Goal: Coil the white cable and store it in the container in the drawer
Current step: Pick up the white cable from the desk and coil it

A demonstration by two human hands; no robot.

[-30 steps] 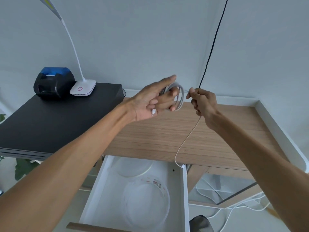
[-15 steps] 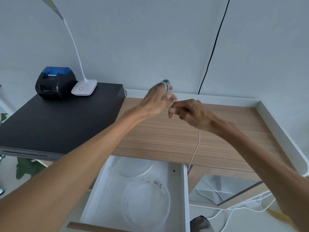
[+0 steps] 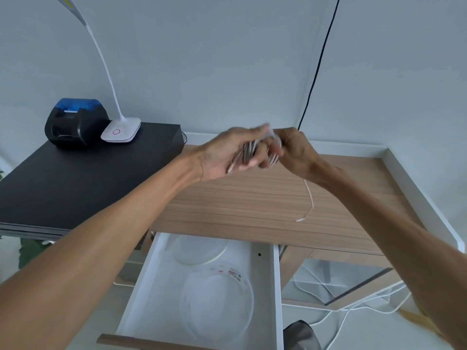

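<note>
Above the wooden desk, my left hand (image 3: 227, 155) holds several loops of the white cable (image 3: 249, 151) wound around its fingers. My right hand (image 3: 294, 150) is pressed against the coil and pinches the cable there. A short free tail of the cable (image 3: 309, 198) hangs below my right hand, and its plug end lies just over the desk top. Below, the white drawer (image 3: 276, 286) stands pulled out. Inside it sits a clear round container (image 3: 217, 299), with a clear round lid (image 3: 199, 248) lying behind it.
A black cabinet (image 3: 75, 178) at the left carries a black-and-blue device (image 3: 75, 121) and a white lamp base (image 3: 120, 130). A black cord (image 3: 317, 64) runs down the wall corner. The desk (image 3: 265, 205) has a white raised rim (image 3: 417, 190) at the right. White wires lie on the floor below.
The hanging tail has grown much shorter as more cable has gone onto the coil. My right hand has moved up against my left hand, and the plug end has risen from the drawer edge to the desk top.
</note>
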